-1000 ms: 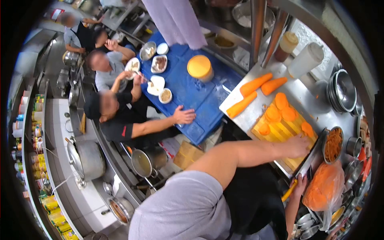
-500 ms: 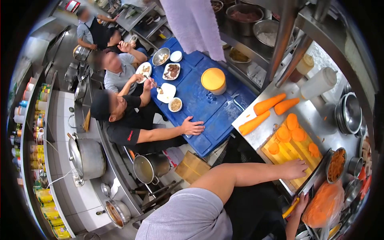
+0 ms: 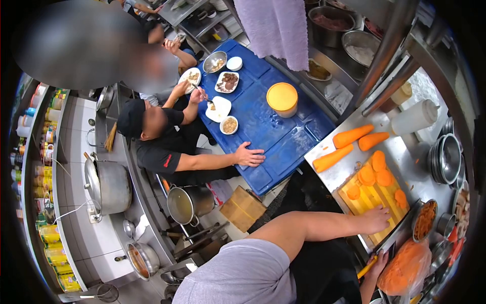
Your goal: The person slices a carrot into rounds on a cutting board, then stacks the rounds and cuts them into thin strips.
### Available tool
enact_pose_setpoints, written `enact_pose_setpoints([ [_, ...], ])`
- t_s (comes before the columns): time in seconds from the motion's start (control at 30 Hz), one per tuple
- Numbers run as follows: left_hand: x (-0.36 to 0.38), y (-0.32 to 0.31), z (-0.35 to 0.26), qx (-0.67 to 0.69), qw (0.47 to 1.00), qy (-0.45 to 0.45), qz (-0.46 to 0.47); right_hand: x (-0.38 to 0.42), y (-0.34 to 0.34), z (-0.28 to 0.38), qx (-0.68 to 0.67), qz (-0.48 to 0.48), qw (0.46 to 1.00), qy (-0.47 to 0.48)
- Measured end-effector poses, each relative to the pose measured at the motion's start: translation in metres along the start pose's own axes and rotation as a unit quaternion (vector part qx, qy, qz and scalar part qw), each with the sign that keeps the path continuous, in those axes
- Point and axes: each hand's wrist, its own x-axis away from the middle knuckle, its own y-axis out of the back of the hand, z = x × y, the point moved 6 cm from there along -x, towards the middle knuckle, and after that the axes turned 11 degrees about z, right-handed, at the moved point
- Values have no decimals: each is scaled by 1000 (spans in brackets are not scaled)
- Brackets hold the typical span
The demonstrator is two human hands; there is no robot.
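Note:
My left hand (image 3: 375, 219) rests on the near part of a striped wooden cutting board (image 3: 369, 200), its fingers bent and nothing visible in them. Several round carrot slices (image 3: 367, 175) lie on the board beyond it. Closed around the yellow handle of a knife (image 3: 367, 267), my right hand (image 3: 378, 264) is low beside the counter. The knife's blade appears to run along the board's near right edge, though partly hidden. Three long peeled carrots (image 3: 353, 136) lie on the steel counter past the board.
A bowl of shredded carrot (image 3: 424, 221) and a plastic bag with orange contents (image 3: 406, 267) stand right of the board. Stacked metal bowls (image 3: 445, 158) and a squeeze bottle (image 3: 416, 117) are further back. At the blue table (image 3: 268, 164), a co-worker in black (image 3: 158, 152) eats.
The view has shifted slightly. My left hand's fingers have drawn in a little on the board. A blurred person at upper left now looms larger. The knife stays in my right hand.

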Motion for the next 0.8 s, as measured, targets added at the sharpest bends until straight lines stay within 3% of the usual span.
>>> enact_pose_setpoints([
  [0.57,6,3,-3,13,1000,22,-10,2,-4,4,5,-3,1000,-11],
  [0.6,2,-12,2,27,1000,14,8,-10,8,-10,9,50,998,26],
  [0.7,-8,-25,9,-8,989,-6,146,-7,9,-7,27,62,998,-1],
  [0.73,-2,-18,11,13,997,-9,70,-4,5,-3,53,96,994,4],
  [0.77,-6,-7,8,-4,988,-7,152,1,3,1,34,112,993,-9],
  [0.8,-3,15,1,8,990,-16,136,15,-10,20,40,104,994,-13],
])
